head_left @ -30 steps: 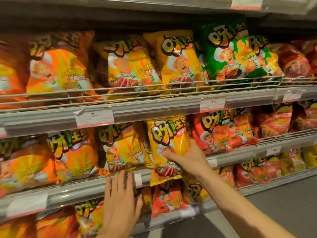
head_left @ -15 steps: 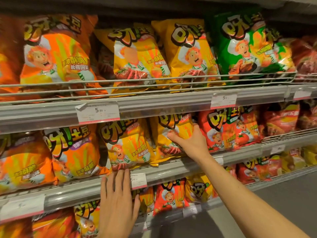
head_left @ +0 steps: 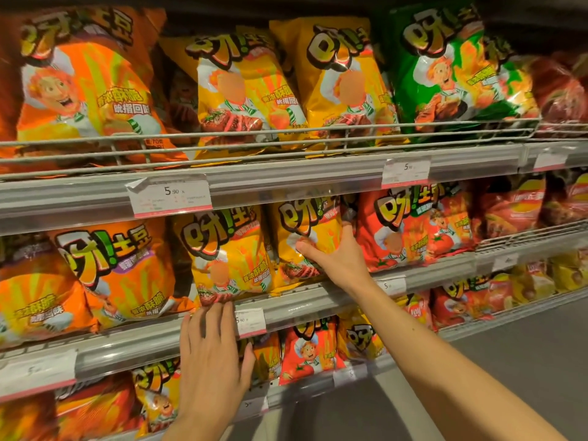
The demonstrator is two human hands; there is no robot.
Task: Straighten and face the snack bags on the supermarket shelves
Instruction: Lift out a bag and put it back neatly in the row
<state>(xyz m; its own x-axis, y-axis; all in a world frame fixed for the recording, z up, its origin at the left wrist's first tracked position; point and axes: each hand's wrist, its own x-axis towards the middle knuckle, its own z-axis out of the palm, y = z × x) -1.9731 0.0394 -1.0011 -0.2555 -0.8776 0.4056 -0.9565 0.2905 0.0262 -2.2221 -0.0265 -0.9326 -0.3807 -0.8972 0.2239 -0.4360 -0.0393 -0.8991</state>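
Snack bags fill three shelves here, and the one being worked is a yellow bag (head_left: 305,240) on the middle shelf (head_left: 318,302), standing between a second yellow bag (head_left: 227,259) and a red tomato bag (head_left: 410,230). The right hand (head_left: 337,259) grips it along its right edge, thumb across the front and the other fingers reaching behind. The left hand (head_left: 211,358) is spread flat with straight fingers, its fingertips (head_left: 210,308) at the shelf lip and touching the bottom edge of the second yellow bag, holding nothing.

Outward from there, an orange bag (head_left: 121,265) leans at the left of the same shelf, price tags (head_left: 170,198) hang on the rail above, and the top shelf holds more bags behind a wire guard (head_left: 286,138), including a green bag (head_left: 445,68).

The risk, as I judge it, is in the soft, slippery packaging. If the right hand pushes the bag back too hard it may buckle or tip sideways into the red one. The second yellow bag sits close to the shelf lip, so if the left hand leaves it early it could slide forward and drop to the floor.
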